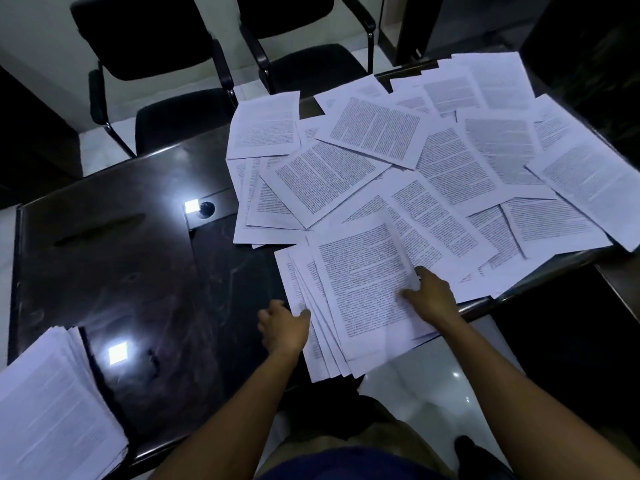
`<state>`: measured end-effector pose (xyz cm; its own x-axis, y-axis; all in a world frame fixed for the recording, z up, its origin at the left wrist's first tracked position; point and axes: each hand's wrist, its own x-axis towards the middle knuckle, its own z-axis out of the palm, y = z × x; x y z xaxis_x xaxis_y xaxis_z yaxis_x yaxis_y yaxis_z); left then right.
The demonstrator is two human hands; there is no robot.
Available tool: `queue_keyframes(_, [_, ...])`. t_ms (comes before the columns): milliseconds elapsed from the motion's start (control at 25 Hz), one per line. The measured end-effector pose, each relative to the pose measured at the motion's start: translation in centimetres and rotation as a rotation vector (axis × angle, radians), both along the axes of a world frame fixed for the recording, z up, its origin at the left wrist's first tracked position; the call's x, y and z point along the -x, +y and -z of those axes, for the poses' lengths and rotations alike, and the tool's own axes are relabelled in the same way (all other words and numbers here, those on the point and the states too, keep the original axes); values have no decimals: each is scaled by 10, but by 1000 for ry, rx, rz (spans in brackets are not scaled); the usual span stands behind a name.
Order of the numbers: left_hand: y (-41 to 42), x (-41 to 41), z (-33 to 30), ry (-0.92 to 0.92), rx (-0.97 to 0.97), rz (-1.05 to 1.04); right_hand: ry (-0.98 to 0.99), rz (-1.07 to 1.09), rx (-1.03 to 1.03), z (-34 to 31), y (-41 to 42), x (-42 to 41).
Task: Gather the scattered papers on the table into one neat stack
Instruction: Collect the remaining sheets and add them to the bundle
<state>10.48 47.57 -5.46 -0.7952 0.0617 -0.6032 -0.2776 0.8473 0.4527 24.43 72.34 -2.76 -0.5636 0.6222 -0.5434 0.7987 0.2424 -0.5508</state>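
Papers [360,289] fanned between left hand [282,329] and right hand [431,296], both gripping.

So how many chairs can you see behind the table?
2: one chair at the far left, one chair to its right, both beyond the table. Others may be out of view.

Two black armchairs [152,57] stand on pale glossy floor [426,382] behind a dark polished table [121,258].
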Motion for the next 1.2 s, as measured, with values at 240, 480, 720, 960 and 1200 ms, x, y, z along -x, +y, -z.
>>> queue_keyframes(240, [34,-13,-2,-306,-522,-366,13,-34,-3,0,-20,-11])
queue_keyframes(480, [38,-24,-3,-422,-674,-343,27,-160,138,1,-18,-14])
queue_keyframes(720, [-7,19,-23,-369,-659,-329,110,-64,142,8,3,1])
queue_keyframes(960, [-73,27,-53,-408,-776,-460,175,-115,-32,24,11,54])
queue_keyframes(1200, [-87,2,-41,-379,-751,-539,141,-290,-243,30,48,101])
